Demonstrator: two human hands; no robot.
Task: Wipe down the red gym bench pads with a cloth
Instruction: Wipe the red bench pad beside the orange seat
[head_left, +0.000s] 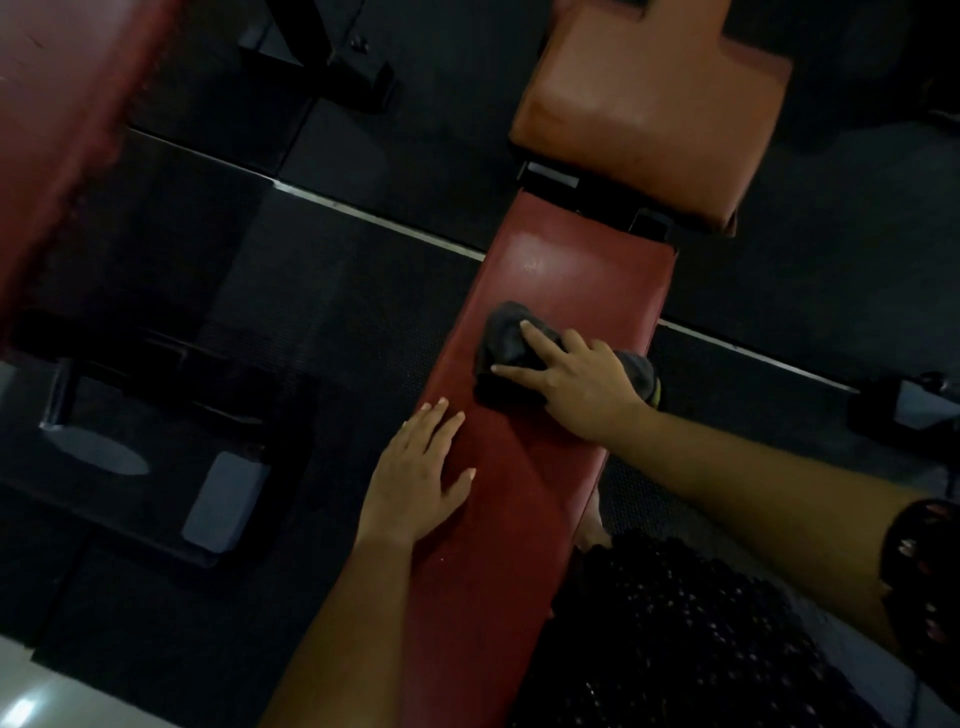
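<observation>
At the far left a blurred red pad runs down the edge of the view. Below it, on the dark rubber floor, stands a black metal frame with grey plates. A pale seam crosses the floor from left to right.

The left grip lies flat on the long red pad, palm down at its left edge. Its fingers are straight, slightly spread and holding nothing.

This long red pad is in the middle of the view. Its long axis runs from the near bottom edge up and a little to the right. Its far end points at the orange-red seat pad, with a black bracket in the gap between the two.

The cloth, dark grey and bunched, sits on the long pad's far half, nearer its right edge. The right grip rests on top of it. The thumb and forefinger lie straight and apart on the fabric, while the other fingers bend down into the folds and hold the bundle. Part of the cloth sticks out on the right side of this grip, at the pad's right edge.

The right forearm reaches in from the lower right, out of a dark patterned sleeve. Dark patterned clothing fills the near right corner beside the pad.
</observation>
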